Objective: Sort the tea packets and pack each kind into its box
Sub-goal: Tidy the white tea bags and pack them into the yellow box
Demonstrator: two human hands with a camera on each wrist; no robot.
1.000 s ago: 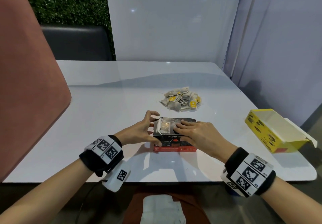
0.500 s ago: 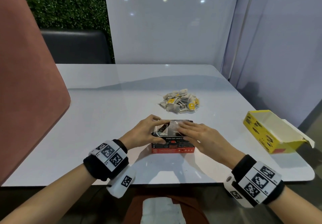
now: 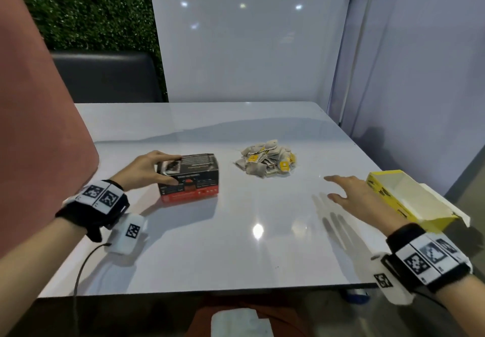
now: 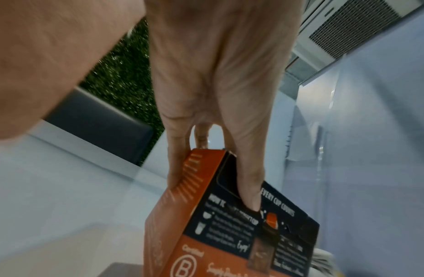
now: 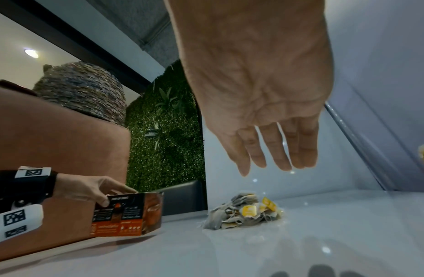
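A closed black and orange tea box [image 3: 189, 178] stands on the white table [image 3: 236, 244], left of centre. My left hand [image 3: 147, 170] grips its left end, thumb on the front face and fingers over the top; the left wrist view shows the same box [image 4: 230, 224] held between thumb and fingers [image 4: 250, 180]. A heap of tea packets [image 3: 266, 162] with yellow tags lies at the table's middle [image 5: 246, 212]. An open, empty yellow box [image 3: 404, 200] sits at the right edge. My right hand [image 3: 349, 192] hovers open beside it, fingers [image 5: 277, 150] straight, holding nothing.
A pink chair back [image 3: 39, 116] rises at the left edge of the table. White panels [image 3: 249, 48] wall the far and right sides. A dark seat [image 3: 105, 76] stands behind the table. A folded white cloth [image 3: 238, 323] lies on my lap.
The lid got pressed shut. My left hand then slid the black and orange box left, while my right hand left it and swung right toward the yellow box.
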